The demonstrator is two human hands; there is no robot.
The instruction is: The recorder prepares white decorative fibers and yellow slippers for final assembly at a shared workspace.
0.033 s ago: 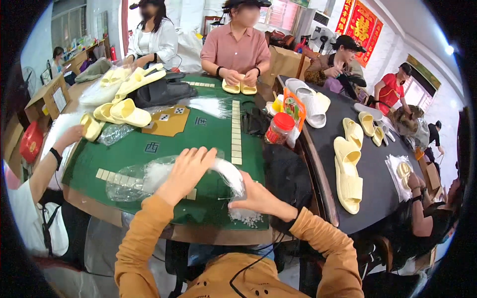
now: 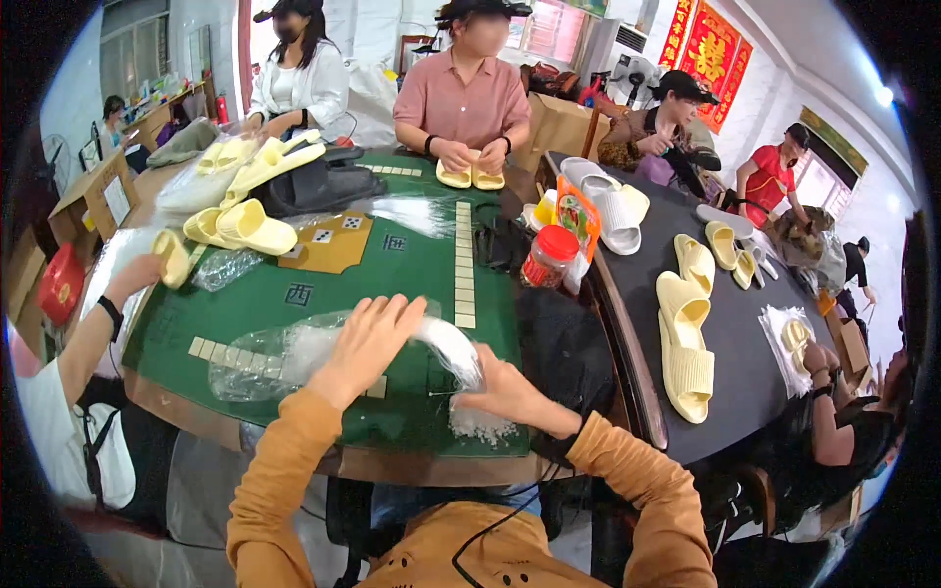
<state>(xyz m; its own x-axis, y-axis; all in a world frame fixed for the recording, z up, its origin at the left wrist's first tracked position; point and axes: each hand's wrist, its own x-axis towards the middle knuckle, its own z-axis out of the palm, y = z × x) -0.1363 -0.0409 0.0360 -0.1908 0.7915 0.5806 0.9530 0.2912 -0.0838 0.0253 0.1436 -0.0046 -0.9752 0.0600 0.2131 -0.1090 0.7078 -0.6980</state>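
Observation:
A bundle of thin, translucent white plastic strands arcs over the green table mat in front of me. My left hand lies over its left part, fingers closed around it. With thumb and fingers, my right hand grips the bundle's right end. Loose strand tips with small knobs fan out below that hand. A clear plastic bag lies to the left of my left hand, and whether it still wraps part of the bundle is hidden. Below my fingers runs a row of cream tiles.
Another strand bundle lies farther back, near yellow slippers and black slippers. A red-lidded jar stands at the mat's right. More slippers lie on the dark table. Co-workers handle slippers left, opposite and right.
The co-worker's hand at the left has turned the yellow slipper slightly more upright. My own hands and the bundle stay nearly in place.

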